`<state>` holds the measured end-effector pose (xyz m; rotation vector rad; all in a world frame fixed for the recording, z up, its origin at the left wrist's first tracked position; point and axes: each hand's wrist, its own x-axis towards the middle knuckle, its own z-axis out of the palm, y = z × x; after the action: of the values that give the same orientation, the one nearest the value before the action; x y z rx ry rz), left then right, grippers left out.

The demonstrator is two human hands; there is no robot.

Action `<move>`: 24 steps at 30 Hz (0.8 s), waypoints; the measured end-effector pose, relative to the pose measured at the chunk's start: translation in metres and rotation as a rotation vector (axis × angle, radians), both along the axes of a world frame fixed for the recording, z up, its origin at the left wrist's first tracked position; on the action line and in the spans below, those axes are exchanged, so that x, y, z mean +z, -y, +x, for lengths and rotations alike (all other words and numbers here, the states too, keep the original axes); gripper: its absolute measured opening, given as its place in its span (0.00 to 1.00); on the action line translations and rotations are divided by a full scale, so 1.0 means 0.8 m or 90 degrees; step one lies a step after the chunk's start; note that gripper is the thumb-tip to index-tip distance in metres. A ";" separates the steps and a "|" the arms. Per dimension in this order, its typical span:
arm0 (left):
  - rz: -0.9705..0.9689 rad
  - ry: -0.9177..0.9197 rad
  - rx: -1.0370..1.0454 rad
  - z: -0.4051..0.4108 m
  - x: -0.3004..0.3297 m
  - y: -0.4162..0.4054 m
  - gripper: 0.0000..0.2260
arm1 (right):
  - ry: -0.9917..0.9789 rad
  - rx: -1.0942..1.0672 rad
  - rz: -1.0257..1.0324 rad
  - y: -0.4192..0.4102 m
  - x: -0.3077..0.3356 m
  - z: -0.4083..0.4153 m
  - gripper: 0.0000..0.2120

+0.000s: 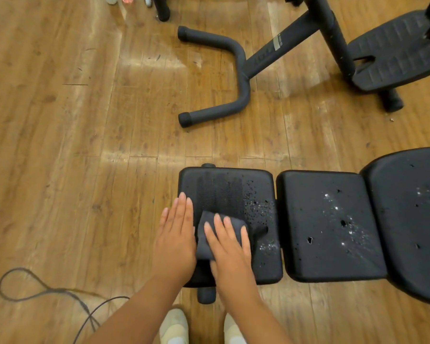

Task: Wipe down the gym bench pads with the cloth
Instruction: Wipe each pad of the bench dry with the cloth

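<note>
My right hand (230,247) lies flat, fingers straight, pressing the dark cloth (217,232) onto the end pad (233,184) toward its near edge. My left hand (175,234) rests open on that pad's left edge. Droplets dot the middle pad (330,224).

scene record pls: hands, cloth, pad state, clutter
left hand: flat on left edge of the small black end pad
right hand: fingers straight, pressing the dark grey folded cloth onto that pad
end pad: streaked centre, droplets on right side
middle black pad: droplets, unwiped
large black pad: droplets
floor: thin dark cable on wood planks
</note>
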<state>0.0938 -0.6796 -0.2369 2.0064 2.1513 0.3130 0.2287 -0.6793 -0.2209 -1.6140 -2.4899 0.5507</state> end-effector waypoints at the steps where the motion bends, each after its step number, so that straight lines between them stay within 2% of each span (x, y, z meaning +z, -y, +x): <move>1: 0.001 0.004 0.002 0.000 0.001 0.001 0.24 | 0.003 -0.024 0.001 -0.023 0.004 -0.006 0.34; 5: -0.010 -0.003 0.006 0.002 0.009 0.000 0.23 | 0.002 -0.029 -0.010 -0.133 0.018 -0.021 0.30; 9: -0.017 -0.016 0.004 0.002 0.012 -0.001 0.23 | 0.018 -0.010 -0.018 -0.156 0.024 -0.024 0.28; 15: -0.026 -0.025 0.009 0.000 0.013 0.000 0.23 | 0.060 0.062 0.038 -0.108 0.019 -0.008 0.34; 20: -0.037 -0.024 0.009 0.000 0.013 -0.001 0.24 | 0.074 0.095 0.013 0.011 -0.002 0.023 0.44; 24: -0.047 -0.018 0.009 0.002 0.015 -0.002 0.24 | 0.092 0.113 -0.013 0.068 -0.014 0.041 0.44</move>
<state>0.0951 -0.6779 -0.2250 1.9679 2.1629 0.2051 0.2618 -0.7334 -0.2324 -1.4988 -2.7605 0.4968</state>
